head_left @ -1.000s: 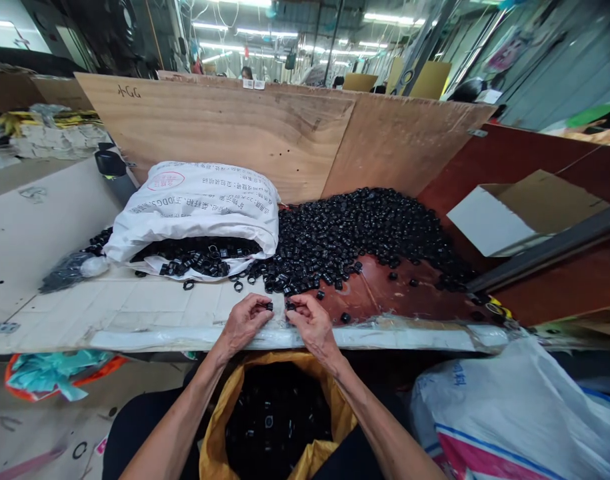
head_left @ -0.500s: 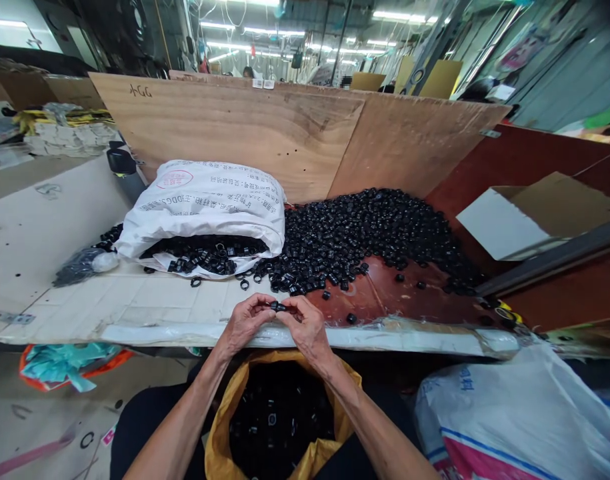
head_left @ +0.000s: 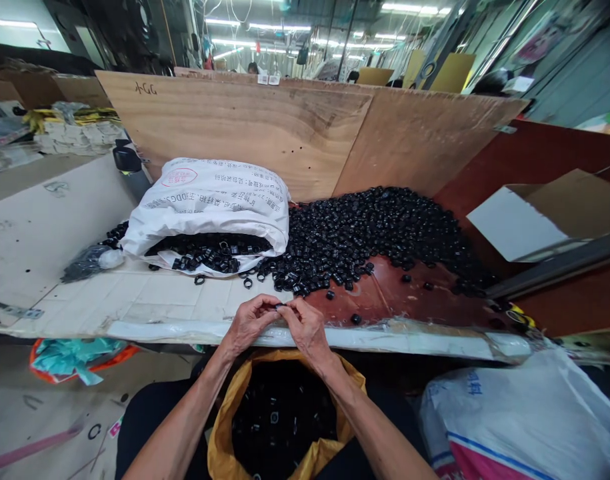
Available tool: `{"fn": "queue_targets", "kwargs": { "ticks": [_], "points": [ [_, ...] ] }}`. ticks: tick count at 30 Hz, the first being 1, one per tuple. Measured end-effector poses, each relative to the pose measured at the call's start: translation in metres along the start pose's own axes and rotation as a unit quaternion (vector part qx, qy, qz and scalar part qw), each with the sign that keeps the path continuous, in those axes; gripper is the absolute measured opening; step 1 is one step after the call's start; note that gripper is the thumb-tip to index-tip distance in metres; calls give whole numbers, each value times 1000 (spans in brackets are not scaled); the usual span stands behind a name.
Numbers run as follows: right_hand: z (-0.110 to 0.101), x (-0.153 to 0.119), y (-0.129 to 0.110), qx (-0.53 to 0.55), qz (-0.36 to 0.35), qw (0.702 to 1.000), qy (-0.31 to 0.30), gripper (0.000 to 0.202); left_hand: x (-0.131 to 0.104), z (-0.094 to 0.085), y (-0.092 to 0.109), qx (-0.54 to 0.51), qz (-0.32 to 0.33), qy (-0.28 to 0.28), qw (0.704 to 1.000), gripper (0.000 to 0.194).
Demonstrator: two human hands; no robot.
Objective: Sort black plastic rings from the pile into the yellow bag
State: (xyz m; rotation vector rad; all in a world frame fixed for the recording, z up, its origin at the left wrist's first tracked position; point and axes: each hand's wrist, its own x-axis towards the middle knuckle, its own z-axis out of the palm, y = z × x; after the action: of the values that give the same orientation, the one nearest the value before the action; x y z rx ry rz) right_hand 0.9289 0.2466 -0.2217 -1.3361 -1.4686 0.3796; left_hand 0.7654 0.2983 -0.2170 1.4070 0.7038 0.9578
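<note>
My left hand (head_left: 251, 323) and my right hand (head_left: 306, 327) meet over the front edge of the bench. Between the fingertips of both is a small black plastic part (head_left: 279, 306), mostly covered by the fingers. Just below them, an open yellow sack (head_left: 223, 427) stands between my legs, with many black parts inside. Beyond the hands, a white printed sack (head_left: 219, 193) lies on its side, its mouth spilling black rings and parts. To its right spreads a large heap of small black parts (head_left: 369, 227), with a few loose ones lying nearer me.
A plywood board (head_left: 245, 120) closes off the back of the bench. An open cardboard box (head_left: 517, 223) rests at the right. A white plastic sack (head_left: 515, 407) stands on the floor at right, and an orange-rimmed container (head_left: 37, 367) is below the bench at left.
The black part between my fingertips shows less now, more covered by the fingers. My hands have hardly moved; the whole scene has shifted slightly to the right in view.
</note>
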Motion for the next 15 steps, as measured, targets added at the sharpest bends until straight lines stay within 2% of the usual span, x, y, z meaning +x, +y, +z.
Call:
{"fn": "queue_targets", "kwargs": {
  "ticks": [5, 8, 10, 13, 15],
  "points": [
    [8, 4, 7, -106, 9, 994, 21, 54, 0, -1, 0, 38, 20, -25, 999, 26],
    [15, 4, 4, -73, 43, 995, 58, 44, 0, 0, 2, 34, 15, -24, 999, 26],
    [15, 3, -1, -20, 40, 997, 66, 34, 1, 1, 3, 14, 2, -14, 1000, 26],
    [8, 0, -8, 25, -3, 999, 25, 30, 1, 2, 4, -18, -15, 14, 1000, 29],
    [1, -1, -9, 12, -21, 1000, 0, 29, 0, 2, 4, -15, -12, 17, 1000, 29]
  ]
}}
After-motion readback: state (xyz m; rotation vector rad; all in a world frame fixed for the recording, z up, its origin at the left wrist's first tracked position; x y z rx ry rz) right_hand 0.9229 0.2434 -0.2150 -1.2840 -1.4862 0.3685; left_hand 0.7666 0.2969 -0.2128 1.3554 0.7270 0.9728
